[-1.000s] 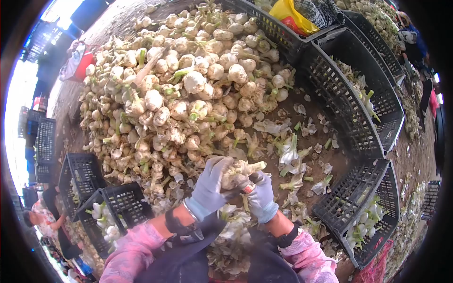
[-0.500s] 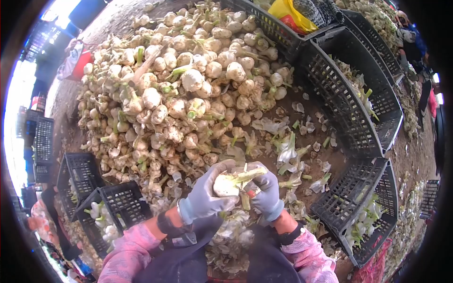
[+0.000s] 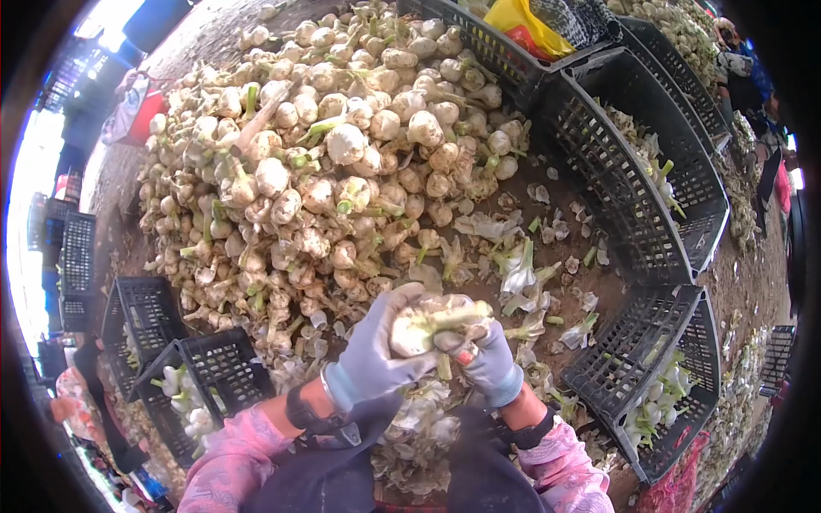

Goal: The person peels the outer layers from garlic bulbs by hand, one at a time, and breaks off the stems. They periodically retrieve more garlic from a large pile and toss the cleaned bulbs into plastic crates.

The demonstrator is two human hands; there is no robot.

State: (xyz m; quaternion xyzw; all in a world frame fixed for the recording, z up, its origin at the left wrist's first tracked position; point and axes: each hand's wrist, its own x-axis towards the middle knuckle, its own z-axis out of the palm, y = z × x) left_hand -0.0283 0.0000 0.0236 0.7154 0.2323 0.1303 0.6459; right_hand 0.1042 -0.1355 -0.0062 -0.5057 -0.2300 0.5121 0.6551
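My gloved left hand (image 3: 372,346) is closed around a whitish garlic bulb (image 3: 412,333), above my lap. The bulb's thick pale stem (image 3: 457,317) points right, towards my gloved right hand (image 3: 492,359). The fingers of that hand are curled behind the stem, with the thumb pressed in close to the bulb. A small red-orange bit (image 3: 465,357) shows at the right thumb; what it belongs to is hidden. Below the hands, loose papery garlic skins (image 3: 416,436) lie between my legs.
A large heap of unpeeled garlic (image 3: 316,171) spreads ahead. Black plastic crates (image 3: 633,359) stand on the right, some holding garlic or trimmings. More crates (image 3: 227,368) are at left. A yellow bag (image 3: 530,27) lies at the top. Another person (image 3: 753,77) is at far right.
My right hand has shifted slightly down and right, its thumb now against the bulb's underside. The stem has turned to lie flatter. My left hand keeps its hold.
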